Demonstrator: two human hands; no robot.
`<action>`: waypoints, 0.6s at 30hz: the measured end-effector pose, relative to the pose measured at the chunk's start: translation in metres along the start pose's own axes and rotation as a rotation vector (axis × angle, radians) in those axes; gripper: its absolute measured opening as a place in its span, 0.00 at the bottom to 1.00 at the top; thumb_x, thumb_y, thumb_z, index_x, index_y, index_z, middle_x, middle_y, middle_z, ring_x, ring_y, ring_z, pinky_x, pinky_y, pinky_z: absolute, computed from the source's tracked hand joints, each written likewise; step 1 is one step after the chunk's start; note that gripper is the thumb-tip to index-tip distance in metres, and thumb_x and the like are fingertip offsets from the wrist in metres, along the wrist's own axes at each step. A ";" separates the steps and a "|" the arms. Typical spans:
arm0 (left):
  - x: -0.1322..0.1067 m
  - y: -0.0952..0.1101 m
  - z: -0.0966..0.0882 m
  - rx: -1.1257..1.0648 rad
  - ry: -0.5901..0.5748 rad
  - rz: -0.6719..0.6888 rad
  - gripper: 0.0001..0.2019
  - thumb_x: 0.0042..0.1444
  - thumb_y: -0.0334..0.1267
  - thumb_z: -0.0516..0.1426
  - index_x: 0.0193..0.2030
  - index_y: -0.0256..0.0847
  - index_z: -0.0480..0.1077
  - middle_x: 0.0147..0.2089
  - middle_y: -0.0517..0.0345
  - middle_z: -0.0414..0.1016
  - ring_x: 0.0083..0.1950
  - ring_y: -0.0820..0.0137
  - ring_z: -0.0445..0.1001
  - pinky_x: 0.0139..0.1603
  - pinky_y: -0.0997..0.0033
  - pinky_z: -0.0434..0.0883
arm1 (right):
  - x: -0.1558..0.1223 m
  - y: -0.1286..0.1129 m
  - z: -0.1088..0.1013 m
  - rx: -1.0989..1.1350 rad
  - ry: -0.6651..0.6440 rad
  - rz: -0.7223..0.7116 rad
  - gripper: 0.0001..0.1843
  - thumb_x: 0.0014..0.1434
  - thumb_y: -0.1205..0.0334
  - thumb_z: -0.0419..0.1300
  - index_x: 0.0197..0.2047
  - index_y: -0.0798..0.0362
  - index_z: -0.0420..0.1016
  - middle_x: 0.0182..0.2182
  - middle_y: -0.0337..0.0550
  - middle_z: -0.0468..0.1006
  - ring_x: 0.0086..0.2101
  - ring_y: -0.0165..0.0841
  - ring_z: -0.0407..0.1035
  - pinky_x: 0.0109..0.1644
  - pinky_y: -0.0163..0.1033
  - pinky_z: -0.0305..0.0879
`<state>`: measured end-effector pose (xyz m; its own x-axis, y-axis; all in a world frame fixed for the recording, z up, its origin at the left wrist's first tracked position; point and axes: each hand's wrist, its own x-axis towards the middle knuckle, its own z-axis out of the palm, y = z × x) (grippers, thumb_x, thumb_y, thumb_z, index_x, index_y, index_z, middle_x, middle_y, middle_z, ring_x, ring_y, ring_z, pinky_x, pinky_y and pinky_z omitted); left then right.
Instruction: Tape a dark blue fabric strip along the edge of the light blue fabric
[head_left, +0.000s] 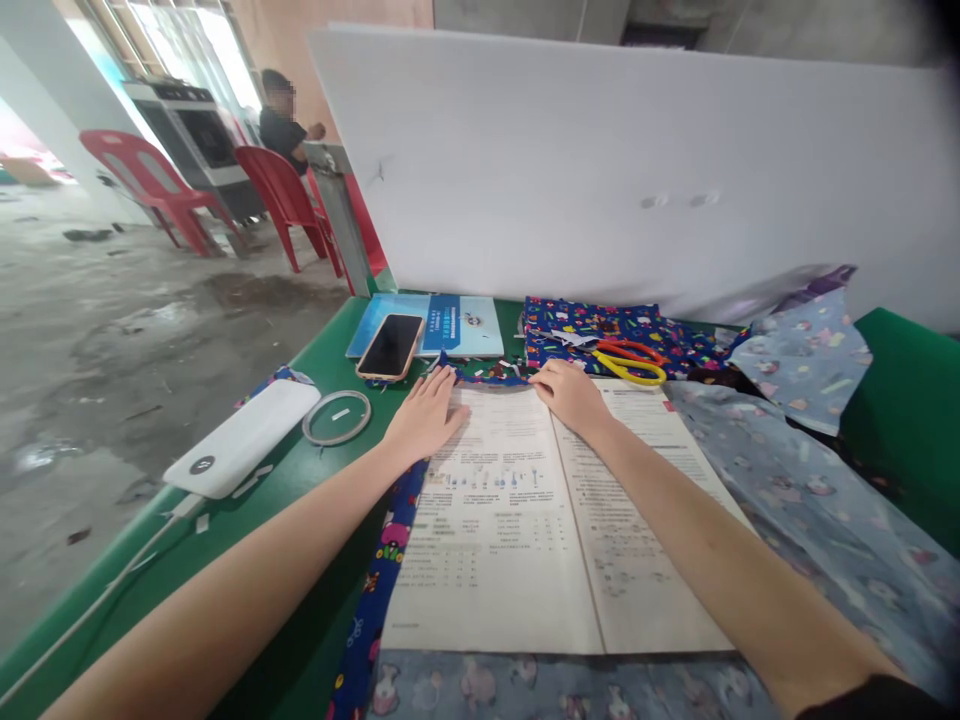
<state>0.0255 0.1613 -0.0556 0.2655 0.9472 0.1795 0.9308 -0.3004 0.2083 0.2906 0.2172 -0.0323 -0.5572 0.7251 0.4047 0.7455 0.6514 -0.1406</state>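
Observation:
An open book [491, 580] with printed pages lies over patterned fabric. My left hand [426, 412] rests flat at the book's upper left corner, fingers stretched and thumb out on the page. At the top edge, near the book's middle fold, my right hand [571, 394] has curled fingers pinching a narrow strip of dark blue printed fabric [491, 376]. That strip runs along the top edge between both hands. Blue printed fabric [388, 550] also shows along the book's left side. Grey-blue fabric [480, 685] extends below and to the right of the book.
Scissors [630, 360] with yellow and orange handles lie beyond my right hand. A phone [391, 346] overlaps a blue booklet [480, 325]. On the green table [300, 540] are a tape ring [337, 418] and a cabled white power bank [244, 438]. A white board [600, 170] stands behind; a person [283, 130] sits farther back.

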 end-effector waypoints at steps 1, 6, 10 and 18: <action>-0.002 0.000 -0.002 -0.018 0.024 -0.006 0.32 0.65 0.50 0.43 0.69 0.29 0.51 0.73 0.42 0.49 0.74 0.60 0.45 0.72 0.54 0.46 | 0.000 0.000 -0.001 0.004 -0.002 -0.025 0.15 0.63 0.68 0.51 0.38 0.53 0.79 0.37 0.49 0.75 0.42 0.39 0.68 0.49 0.46 0.66; -0.022 0.004 -0.008 -0.041 0.006 -0.005 0.31 0.65 0.49 0.43 0.69 0.31 0.51 0.73 0.41 0.49 0.74 0.60 0.45 0.72 0.53 0.47 | -0.004 0.000 -0.004 0.134 -0.022 -0.064 0.16 0.63 0.69 0.48 0.43 0.52 0.77 0.45 0.49 0.76 0.48 0.39 0.68 0.54 0.47 0.66; -0.033 0.006 -0.005 -0.003 -0.032 0.049 0.30 0.65 0.51 0.44 0.69 0.34 0.52 0.73 0.42 0.48 0.74 0.59 0.46 0.71 0.51 0.49 | -0.008 0.001 -0.006 0.185 -0.050 -0.064 0.14 0.62 0.66 0.51 0.45 0.53 0.76 0.45 0.48 0.78 0.49 0.38 0.69 0.55 0.45 0.66; -0.060 0.069 -0.074 -0.223 0.172 0.187 0.20 0.66 0.41 0.43 0.59 0.38 0.65 0.49 0.49 0.75 0.53 0.63 0.71 0.63 0.53 0.60 | -0.009 -0.005 -0.003 0.138 -0.100 -0.131 0.20 0.61 0.60 0.53 0.55 0.53 0.74 0.49 0.52 0.74 0.52 0.42 0.66 0.59 0.53 0.62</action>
<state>0.0553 0.0757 0.0193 0.3627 0.8461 0.3905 0.7870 -0.5025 0.3579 0.2931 0.2070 -0.0330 -0.6850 0.6460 0.3369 0.6107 0.7613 -0.2178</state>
